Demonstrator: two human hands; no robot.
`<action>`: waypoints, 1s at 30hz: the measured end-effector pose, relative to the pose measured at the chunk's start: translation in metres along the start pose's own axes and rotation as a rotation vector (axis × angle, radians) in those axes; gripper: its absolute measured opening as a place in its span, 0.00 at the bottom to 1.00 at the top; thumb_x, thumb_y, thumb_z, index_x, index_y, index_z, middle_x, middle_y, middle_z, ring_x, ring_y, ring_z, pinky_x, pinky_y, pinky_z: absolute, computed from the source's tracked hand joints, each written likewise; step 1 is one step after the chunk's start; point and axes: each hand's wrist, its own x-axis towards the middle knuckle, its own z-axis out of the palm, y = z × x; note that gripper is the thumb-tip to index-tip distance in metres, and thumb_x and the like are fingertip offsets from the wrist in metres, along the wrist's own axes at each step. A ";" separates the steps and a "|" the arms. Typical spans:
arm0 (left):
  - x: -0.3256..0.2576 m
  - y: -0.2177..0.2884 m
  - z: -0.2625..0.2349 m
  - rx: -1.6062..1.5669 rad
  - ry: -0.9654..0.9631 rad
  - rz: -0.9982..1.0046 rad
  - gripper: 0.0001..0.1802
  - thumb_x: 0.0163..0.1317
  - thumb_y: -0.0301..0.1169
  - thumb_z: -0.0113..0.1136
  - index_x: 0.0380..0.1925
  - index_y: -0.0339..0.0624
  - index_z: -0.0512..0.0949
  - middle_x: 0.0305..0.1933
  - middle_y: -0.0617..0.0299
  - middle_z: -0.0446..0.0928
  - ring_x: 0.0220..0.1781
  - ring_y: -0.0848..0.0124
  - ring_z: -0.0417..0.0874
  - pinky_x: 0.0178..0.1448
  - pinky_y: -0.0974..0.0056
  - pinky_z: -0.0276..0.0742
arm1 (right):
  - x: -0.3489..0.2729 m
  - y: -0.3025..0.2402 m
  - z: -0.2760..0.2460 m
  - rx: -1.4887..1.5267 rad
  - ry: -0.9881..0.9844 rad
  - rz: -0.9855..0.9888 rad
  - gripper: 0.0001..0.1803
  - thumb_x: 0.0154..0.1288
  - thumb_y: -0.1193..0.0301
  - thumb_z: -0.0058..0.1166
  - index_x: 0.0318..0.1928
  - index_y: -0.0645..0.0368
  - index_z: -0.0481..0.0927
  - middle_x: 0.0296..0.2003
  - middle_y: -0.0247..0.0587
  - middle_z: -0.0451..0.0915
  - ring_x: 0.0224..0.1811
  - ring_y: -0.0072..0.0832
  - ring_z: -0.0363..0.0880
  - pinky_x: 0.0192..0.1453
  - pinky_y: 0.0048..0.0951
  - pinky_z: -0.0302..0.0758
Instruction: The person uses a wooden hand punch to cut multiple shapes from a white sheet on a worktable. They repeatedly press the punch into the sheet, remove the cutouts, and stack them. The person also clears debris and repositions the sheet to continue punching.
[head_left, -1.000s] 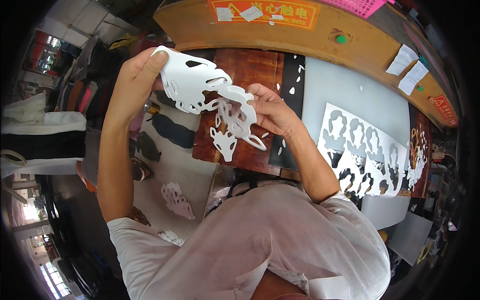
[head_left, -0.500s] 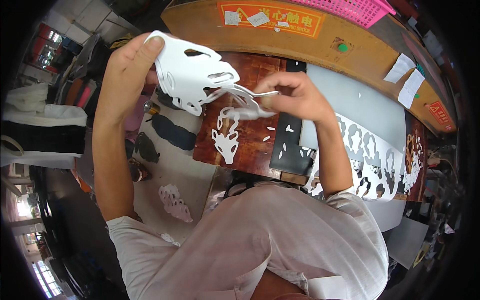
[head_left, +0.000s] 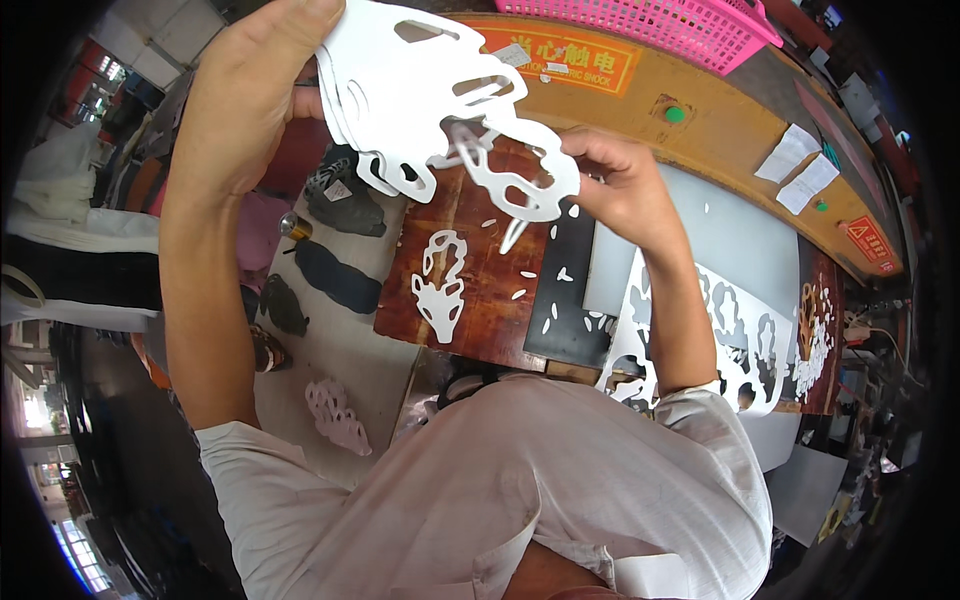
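Observation:
High at the upper left, my left hand (head_left: 265,85) grips the wide end of a small stack of white die-cut pieces (head_left: 400,85) with slots through them, the thumb on top. My right hand (head_left: 628,185) pinches the stack's looped, narrower end between thumb and fingers. A thin strip dangles below that end, beside my right hand. Under the stack, a similar white cut-out (head_left: 438,308) lies flat on a reddish-brown board (head_left: 490,335). The fingertips of my right hand are partly hidden.
A punched white sheet (head_left: 772,395) lies right, near white scraps (head_left: 812,365). Behind stands an orange-brown machine beam (head_left: 730,125) with a green button (head_left: 675,115) and a pink basket (head_left: 690,35). Left are a dark bundle (head_left: 337,278) and pale pink cut-outs (head_left: 338,415).
Both hands have risen slightly with the white pieces, closer to the camera. The looped end, bent and blurred before, now lies spread out toward my right hand.

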 end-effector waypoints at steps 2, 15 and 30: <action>0.001 -0.003 0.007 -0.036 0.019 -0.014 0.26 0.83 0.45 0.54 0.60 0.30 0.80 0.49 0.54 0.88 0.47 0.71 0.92 0.48 0.66 0.92 | 0.003 0.009 0.011 -0.293 0.090 -0.210 0.14 0.67 0.85 0.60 0.51 0.64 0.88 0.45 0.43 0.89 0.45 0.30 0.88 0.49 0.30 0.84; -0.050 -0.089 0.064 -0.041 0.032 -0.151 0.18 0.84 0.39 0.56 0.50 0.32 0.83 0.38 0.68 0.84 0.40 0.82 0.79 0.45 0.70 0.78 | -0.018 0.107 0.009 0.900 -0.222 0.389 0.61 0.45 0.80 0.53 0.86 0.57 0.52 0.83 0.54 0.59 0.84 0.49 0.61 0.84 0.50 0.63; -0.168 -0.196 0.095 0.706 0.126 0.260 0.17 0.61 0.27 0.72 0.52 0.43 0.86 0.61 0.57 0.82 0.66 0.53 0.80 0.68 0.50 0.77 | 0.025 0.201 0.137 -0.595 -0.156 -0.334 0.24 0.59 0.67 0.70 0.58 0.51 0.87 0.63 0.47 0.82 0.67 0.51 0.77 0.70 0.49 0.76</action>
